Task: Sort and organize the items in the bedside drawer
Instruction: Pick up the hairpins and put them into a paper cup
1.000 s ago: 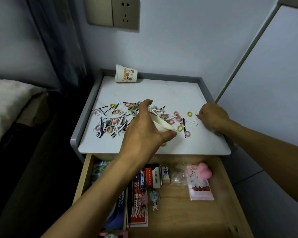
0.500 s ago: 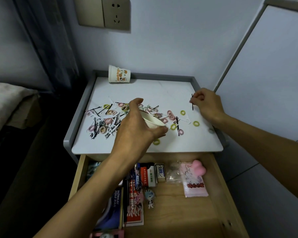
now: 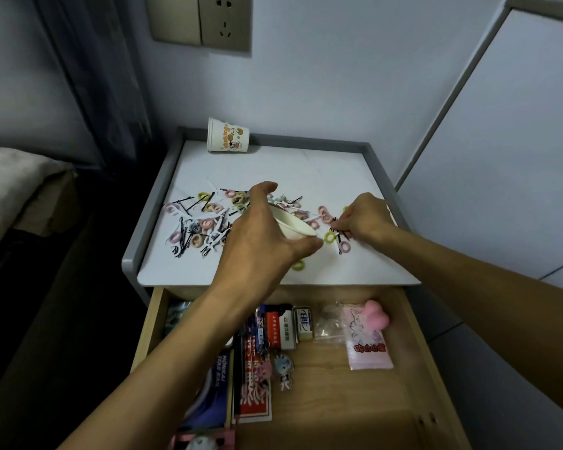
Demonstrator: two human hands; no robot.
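The left hand (image 3: 260,241) grips a small white paper cup (image 3: 291,224), tilted, over the middle of the white nightstand top (image 3: 306,170). The right hand (image 3: 366,217) pinches thin black hairpins (image 3: 334,227) near the right edge, just beside a green hair ring (image 3: 329,237). The wooden drawer (image 3: 355,401) below stands open.

And here they are: two bare forearms, uncovered all the way from the frame's edge to the fingers. The left forearm (image 3: 176,345) comes in from the lower left, broad and long, stretched by the wide lens. Its left hand (image 3: 260,235) sits mid-frame, back towards us, knuckles and tendons faintly ridged. The right forearm (image 3: 468,271) comes in from the right edge, thick there and slimmer towards the wrist. The right hand (image 3: 366,217), right of centre, looks the smaller of the two, knuckles rounded.
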